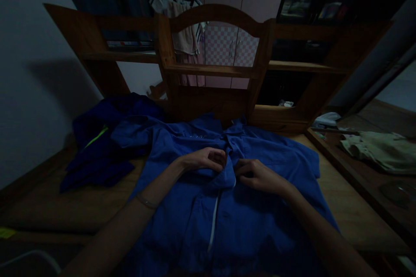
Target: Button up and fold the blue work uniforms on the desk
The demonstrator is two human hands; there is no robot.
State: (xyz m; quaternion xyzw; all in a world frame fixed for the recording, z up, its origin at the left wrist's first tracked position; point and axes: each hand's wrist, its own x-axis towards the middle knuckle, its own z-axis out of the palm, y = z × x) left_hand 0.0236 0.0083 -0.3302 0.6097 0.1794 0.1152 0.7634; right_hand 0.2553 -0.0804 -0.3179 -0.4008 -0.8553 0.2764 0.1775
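Observation:
A blue jacket (260, 212) with a collar and a white zipper line (214, 220) down its front lies spread out, collar at the far side. My left hand (208, 159) is at the upper front, its thumb and fingers curled at the raised front flap (227, 173). On the other side of that flap, my right hand (255, 173) has its fingers bent together against the cloth edge. The fingertips of the right hand are partly hidden in shadow. A thin band (146, 201) circles my left wrist.
The jacket rests on a wooden surface (344, 207). A darker blue garment (104, 138) with a bright green stripe lies crumpled at left. Behind stands a wooden headboard with shelves (214, 69). Pale folded cloth (383, 151) lies at right. Clothes on hangers (185, 26) hang beyond.

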